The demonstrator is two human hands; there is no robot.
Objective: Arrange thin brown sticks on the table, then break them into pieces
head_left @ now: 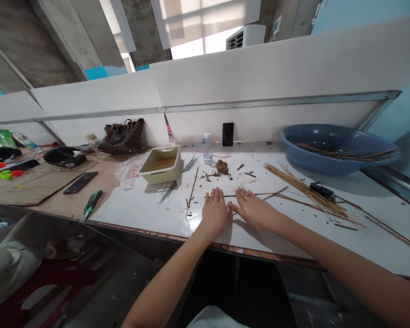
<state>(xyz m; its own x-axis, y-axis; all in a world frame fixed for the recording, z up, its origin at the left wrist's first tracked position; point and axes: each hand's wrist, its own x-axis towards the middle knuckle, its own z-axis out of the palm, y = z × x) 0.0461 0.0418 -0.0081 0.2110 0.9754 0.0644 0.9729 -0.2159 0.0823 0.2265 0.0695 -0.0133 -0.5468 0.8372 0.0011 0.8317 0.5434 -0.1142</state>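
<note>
My left hand (pixel 216 210) lies palm down on the white board (pixel 133 205), fingers stretched forward. Beside it, my right hand (pixel 252 208) is also flat, fingers extended, its thumb close to the left thumb. Under the fingertips of both runs a thin brown stick (pixel 229 196), which extends to the right. Just beyond the hands sits a brown clay-like lump (pixel 222 166) with small brown pieces scattered around it. To the right lies a bundle of thin tan sticks (pixel 307 191) with a black object (pixel 321 191) on it.
A cream basin (pixel 161 175) of brownish liquid stands at the left, near thin grey wires (pixel 167 192). A bottle (pixel 207 149) and a phone (pixel 228 134) stand at the back. A blue tub (pixel 335 166) is at right; cutters (pixel 91 205) and a handbag (pixel 123 139) are left.
</note>
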